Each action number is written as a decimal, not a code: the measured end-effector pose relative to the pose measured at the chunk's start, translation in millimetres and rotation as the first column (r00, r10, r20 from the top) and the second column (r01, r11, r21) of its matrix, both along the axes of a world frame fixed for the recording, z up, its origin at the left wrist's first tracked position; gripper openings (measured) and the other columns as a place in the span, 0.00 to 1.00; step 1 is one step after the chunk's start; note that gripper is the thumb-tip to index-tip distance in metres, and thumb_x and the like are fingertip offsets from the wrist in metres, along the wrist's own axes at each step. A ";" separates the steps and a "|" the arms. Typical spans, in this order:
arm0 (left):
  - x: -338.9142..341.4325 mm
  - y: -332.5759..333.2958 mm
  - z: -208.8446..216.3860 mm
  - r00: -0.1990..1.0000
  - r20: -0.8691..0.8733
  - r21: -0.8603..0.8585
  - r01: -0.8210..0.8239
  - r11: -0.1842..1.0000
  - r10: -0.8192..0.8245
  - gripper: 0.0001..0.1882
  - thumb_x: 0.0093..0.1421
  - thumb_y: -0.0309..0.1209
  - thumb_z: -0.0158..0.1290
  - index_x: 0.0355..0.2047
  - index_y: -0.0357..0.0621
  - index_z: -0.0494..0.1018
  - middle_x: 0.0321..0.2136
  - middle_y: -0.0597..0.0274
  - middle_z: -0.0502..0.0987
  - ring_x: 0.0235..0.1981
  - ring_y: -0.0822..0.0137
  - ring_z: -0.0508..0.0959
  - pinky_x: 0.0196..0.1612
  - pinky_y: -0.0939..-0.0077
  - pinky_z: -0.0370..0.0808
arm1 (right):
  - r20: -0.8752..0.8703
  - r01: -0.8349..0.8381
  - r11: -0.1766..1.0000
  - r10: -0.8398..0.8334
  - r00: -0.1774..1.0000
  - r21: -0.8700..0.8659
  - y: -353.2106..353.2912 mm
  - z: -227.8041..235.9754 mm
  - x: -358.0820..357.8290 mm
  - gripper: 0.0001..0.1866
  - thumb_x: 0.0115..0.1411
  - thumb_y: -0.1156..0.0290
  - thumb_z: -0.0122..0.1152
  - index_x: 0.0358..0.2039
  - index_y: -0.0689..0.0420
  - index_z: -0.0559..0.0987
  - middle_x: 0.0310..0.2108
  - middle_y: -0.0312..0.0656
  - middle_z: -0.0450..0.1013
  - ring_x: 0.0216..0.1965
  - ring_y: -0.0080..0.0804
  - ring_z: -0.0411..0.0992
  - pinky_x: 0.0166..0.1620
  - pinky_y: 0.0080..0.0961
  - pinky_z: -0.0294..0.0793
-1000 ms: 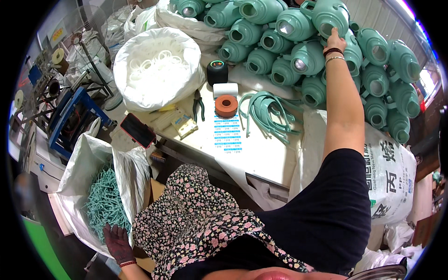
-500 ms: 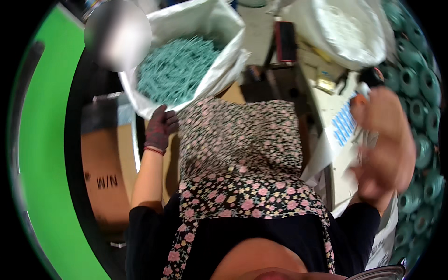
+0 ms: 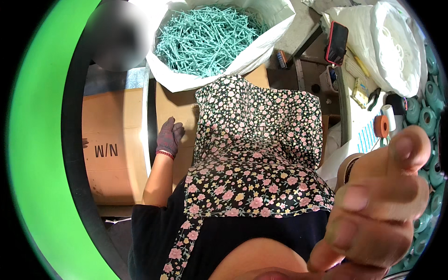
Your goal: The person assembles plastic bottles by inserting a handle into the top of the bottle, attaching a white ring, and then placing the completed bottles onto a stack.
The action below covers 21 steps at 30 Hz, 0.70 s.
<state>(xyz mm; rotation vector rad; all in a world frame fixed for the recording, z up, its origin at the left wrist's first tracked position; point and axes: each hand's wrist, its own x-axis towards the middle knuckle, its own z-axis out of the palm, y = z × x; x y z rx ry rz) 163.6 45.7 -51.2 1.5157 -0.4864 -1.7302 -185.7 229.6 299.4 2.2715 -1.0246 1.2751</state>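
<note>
My left hand (image 3: 170, 137) wears a dark knitted glove with a red cuff. Its fingers are loosely stretched out and hold nothing, beside my floral apron (image 3: 256, 121) and over a cardboard surface (image 3: 179, 105). Bare and very large in view, my right hand (image 3: 380, 200) is raised close to the camera at the lower right. One finger stands apart while the others bend loosely; nothing shows between them. Beyond the apron is a white sack (image 3: 268, 44) filled with thin teal plastic sticks (image 3: 210, 39).
Left stands a cardboard box (image 3: 112, 172) beside a green surface (image 3: 37, 140). On the right bench are a phone (image 3: 337, 43), an orange tape roll (image 3: 381, 126) and a white sack (image 3: 373, 44) of white rings. Teal ring-shaped parts (image 3: 427, 119) are piled at the far right.
My right hand has come nearer the camera and lower. My left hand has moved away from the sack's rim. The view has shifted, so the sack sits higher in the picture.
</note>
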 end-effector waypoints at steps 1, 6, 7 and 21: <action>-2.4 -1.2 1.0 1.000 0.009 -0.015 0.021 1.000 -0.021 0.19 0.60 0.39 0.53 0.47 0.41 0.67 0.33 0.53 0.75 0.31 0.63 0.75 0.37 0.70 0.76 | 0.001 -0.020 1.000 0.020 1.000 -0.023 -3.6 -3.7 1.9 0.06 0.60 0.56 0.56 0.39 0.28 0.76 0.34 0.17 0.68 0.39 0.22 0.66 0.47 0.50 0.56; -2.7 7.8 8.2 1.000 0.023 -0.033 0.022 0.999 -0.022 0.23 0.59 0.41 0.55 0.51 0.44 0.68 0.34 0.56 0.77 0.32 0.64 0.76 0.40 0.69 0.75 | 0.168 -0.223 0.974 0.214 0.962 0.034 -34.3 -13.8 19.1 0.05 0.56 0.63 0.58 0.35 0.37 0.77 0.31 0.22 0.70 0.37 0.23 0.66 0.46 0.44 0.58; 3.9 4.0 2.6 1.000 -0.007 -0.013 0.026 1.000 -0.026 0.24 0.58 0.43 0.57 0.51 0.45 0.68 0.34 0.57 0.77 0.33 0.65 0.76 0.41 0.69 0.74 | 0.232 -0.157 0.984 0.133 0.963 0.088 -32.8 -12.1 32.7 0.05 0.55 0.65 0.58 0.34 0.42 0.77 0.30 0.26 0.71 0.36 0.25 0.66 0.45 0.42 0.60; 96.7 -2.0 48.9 0.600 0.777 -0.268 0.047 0.962 0.187 0.31 0.57 0.48 0.50 0.52 0.35 0.69 0.39 0.49 0.78 0.40 0.58 0.77 0.45 0.68 0.72 | -0.421 0.644 0.236 -0.588 0.691 0.728 -13.5 -252.3 -125.3 0.28 0.53 0.59 0.63 0.53 0.55 0.71 0.56 0.48 0.65 0.57 0.46 0.62 0.57 0.41 0.63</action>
